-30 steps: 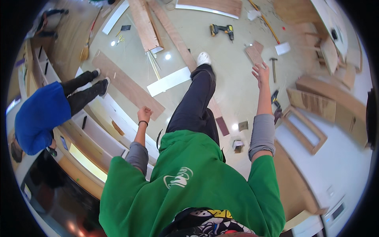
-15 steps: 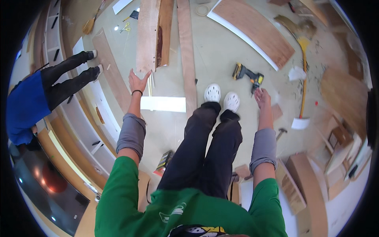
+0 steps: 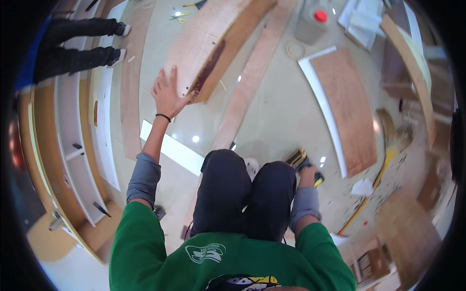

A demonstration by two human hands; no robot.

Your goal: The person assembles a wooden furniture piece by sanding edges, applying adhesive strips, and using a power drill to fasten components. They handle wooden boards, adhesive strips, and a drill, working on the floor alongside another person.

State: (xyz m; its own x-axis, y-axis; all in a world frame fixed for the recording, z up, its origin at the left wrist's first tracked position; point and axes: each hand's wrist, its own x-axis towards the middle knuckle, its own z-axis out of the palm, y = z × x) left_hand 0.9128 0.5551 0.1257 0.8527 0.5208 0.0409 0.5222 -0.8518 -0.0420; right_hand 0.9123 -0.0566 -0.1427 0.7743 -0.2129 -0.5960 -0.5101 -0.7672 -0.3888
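Observation:
I am squatting, knees bent. My left hand (image 3: 170, 94) lies with fingers spread on the near end of a long wooden box-shaped piece (image 3: 201, 48), its thumb at the end corner near some small drilled holes. A dark, rough strip runs along the side of that piece. Low on the right, beside my knee, my right hand (image 3: 307, 175) is closed round the handle of a yellow-and-black cordless drill (image 3: 296, 158) on the floor. The knee and the hand hide part of the drill.
A white strip (image 3: 172, 148) and a long wooden plank (image 3: 252, 72) lie ahead. To the right are a curved brown panel (image 3: 344, 111) and a yellow-handled broom (image 3: 371, 194). A co-worker's legs (image 3: 77, 46) show at left, beside a shelf unit (image 3: 73, 131). Yellow scissors (image 3: 181, 17) lie far off.
I have gone from standing to squatting. My left hand has come onto the wooden piece, which now looks tilted, and my right hand has reached the drill and closed on it.

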